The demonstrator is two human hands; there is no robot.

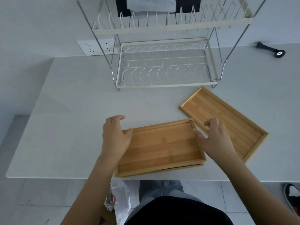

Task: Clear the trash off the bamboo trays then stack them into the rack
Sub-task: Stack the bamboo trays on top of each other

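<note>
Two bamboo trays lie stacked at the table's front edge, the top tray [160,146] bare inside. My left hand [116,137] grips the stack's left short end, thumb on the rim. My right hand [214,140] holds the right short end, fingers curled over the far right corner. A third bamboo tray [230,117] rests at an angle to the right, partly under my right hand, with nothing on it. The white wire rack [165,67] stands behind, both of its tiers without trays.
A black handled tool [271,50] lies at the back right of the white table [73,111]. A wall socket [97,47] sits behind the rack's left leg. Below the table edge, a plastic bag with trash [118,198] is on the floor by my legs.
</note>
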